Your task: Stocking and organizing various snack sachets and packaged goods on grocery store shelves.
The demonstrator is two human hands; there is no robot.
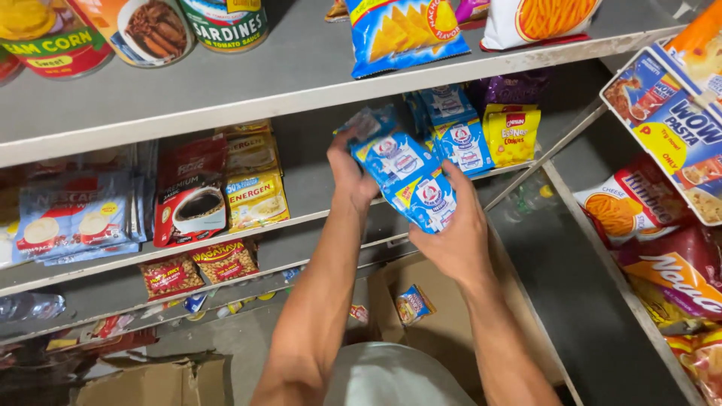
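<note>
Head camera looks down at my two bare arms reaching toward some shelves. My left hand (347,174) is up high, and its fingers are curled around the top end of a strip of blue packets (410,180). My right hand (455,233) is lower, and its fingers grip the bottom end of the same strip. So both hands are grasping the blue packets, and the strip hangs tilted between them, in the air in front of the middle shelf (316,214).

Just behind the strip, more blue packets (459,143) stand on that shelf. A yellow bag (511,134) sits right beside them, with a purple bag (515,86) above it.

To the left on the same shelf I see a red coffee pack (189,199), a yellow drink pack (256,199) and pale blue sachets (71,218). Under them, two bags of nuts (199,269) lie on a lower shelf.

On the top shelf (226,94) stand cans (143,26), and a blue chip bag (402,31) lies near them.

Below my hands is a brown cardboard box (444,323) with one small packet (412,304) inside. On the right, orange and red snack bags (639,207) are stacked on a side rack.
</note>
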